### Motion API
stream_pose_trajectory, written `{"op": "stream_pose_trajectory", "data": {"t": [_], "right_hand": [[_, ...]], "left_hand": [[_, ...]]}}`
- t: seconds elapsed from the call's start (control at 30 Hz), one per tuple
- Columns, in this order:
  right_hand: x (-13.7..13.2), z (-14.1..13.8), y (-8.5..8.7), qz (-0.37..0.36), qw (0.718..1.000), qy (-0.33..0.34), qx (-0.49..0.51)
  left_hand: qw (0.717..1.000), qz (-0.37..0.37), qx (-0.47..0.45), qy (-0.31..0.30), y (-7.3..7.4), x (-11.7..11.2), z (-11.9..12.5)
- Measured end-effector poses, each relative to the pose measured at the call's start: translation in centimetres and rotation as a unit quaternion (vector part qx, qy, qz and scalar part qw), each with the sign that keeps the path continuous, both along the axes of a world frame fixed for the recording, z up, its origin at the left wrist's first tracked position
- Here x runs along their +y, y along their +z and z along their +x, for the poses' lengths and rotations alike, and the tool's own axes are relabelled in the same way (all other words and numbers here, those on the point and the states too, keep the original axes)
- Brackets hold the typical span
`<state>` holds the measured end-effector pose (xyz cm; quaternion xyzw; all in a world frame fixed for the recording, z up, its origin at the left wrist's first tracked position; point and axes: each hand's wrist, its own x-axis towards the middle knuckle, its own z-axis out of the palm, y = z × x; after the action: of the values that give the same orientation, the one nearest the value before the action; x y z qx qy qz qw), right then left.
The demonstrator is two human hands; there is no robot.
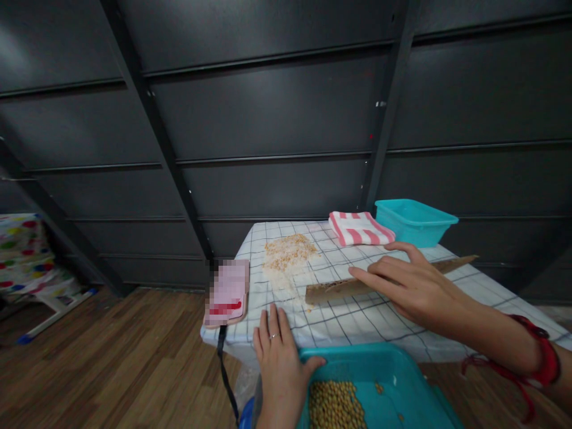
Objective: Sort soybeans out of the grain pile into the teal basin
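Observation:
My right hand (413, 289) grips a long brown strip (333, 291), apparently cardboard, held on edge over the checked tablecloth; its thumb is hidden behind the strip. My left hand (279, 357) lies at the table's near edge, fingers stretched flat on the cloth and thumb over the rim of a teal basin (370, 351). In the basin's left part sit many yellowish-brown beans (335, 405), with a few loose ones to the right. Beyond the strip's left end, a spread of pale yellow and whitish grains (288, 253) covers part of the cloth, a thin trail leading toward me.
A folded pink-and-white striped towel (361, 228) and a turquoise tub (415, 223) stand at the table's far right. A pink phone (227, 292) with a black strap lies at the left edge. A dark panelled wall (277, 107) rises behind.

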<state>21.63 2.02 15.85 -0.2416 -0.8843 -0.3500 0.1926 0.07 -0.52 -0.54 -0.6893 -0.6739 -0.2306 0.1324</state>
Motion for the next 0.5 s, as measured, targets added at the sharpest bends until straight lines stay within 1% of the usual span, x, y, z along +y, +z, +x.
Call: {"op": "stream_pose_trajectory", "data": {"t": [0.2,0.33,0.5], "right_hand": [[-0.62,0.25,-0.06,0.004,1.0,-0.004,-0.007],[-0.87,0.53,-0.22,0.002,1.0,-0.013,-0.006],[-0.73,0.46,-0.37,-0.006,1.0,-0.012,-0.003]], "left_hand": [[1.0,0.004,-0.001,-0.003,-0.01,0.03,-0.03],[1.0,0.007,-0.011,0.017,0.44,-0.01,0.38],[1.0,0.007,-0.021,0.017,0.87,-0.08,0.68]]}}
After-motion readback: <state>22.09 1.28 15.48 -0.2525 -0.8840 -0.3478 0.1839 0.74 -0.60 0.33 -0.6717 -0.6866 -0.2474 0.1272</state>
